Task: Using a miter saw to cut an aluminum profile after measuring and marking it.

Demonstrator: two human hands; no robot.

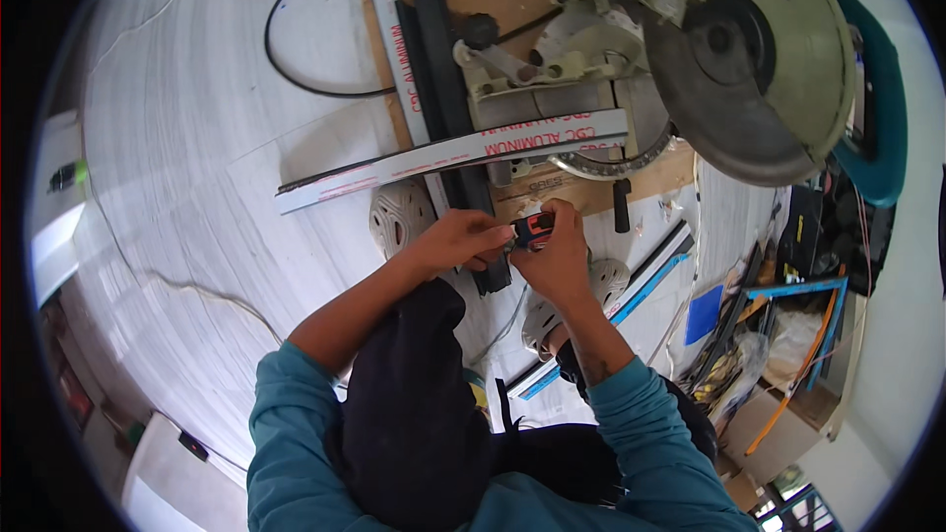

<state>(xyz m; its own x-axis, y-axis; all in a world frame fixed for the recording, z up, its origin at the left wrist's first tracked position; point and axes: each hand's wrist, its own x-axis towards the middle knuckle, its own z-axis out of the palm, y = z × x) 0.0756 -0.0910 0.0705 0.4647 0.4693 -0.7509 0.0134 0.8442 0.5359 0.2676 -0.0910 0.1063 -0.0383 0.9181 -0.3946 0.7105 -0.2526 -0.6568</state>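
Note:
Between my hands, above the floor in front of the saw, is a small red-and-black tape measure. My right hand is closed around its right side. The fingers of my left hand are pinched at its left end; part of that grip is hidden. Just beyond my hands, long dark metal profiles run away from me. Across them lies a pale aluminium profile with red print on its film, its right end on the base of the miter saw.
The saw's large guard and blade rise at the upper right. A black cable loops on the pale floor at the left. Film-wrapped profiles lie beside my right shoe. Scraps and a blue-edged frame crowd the right side.

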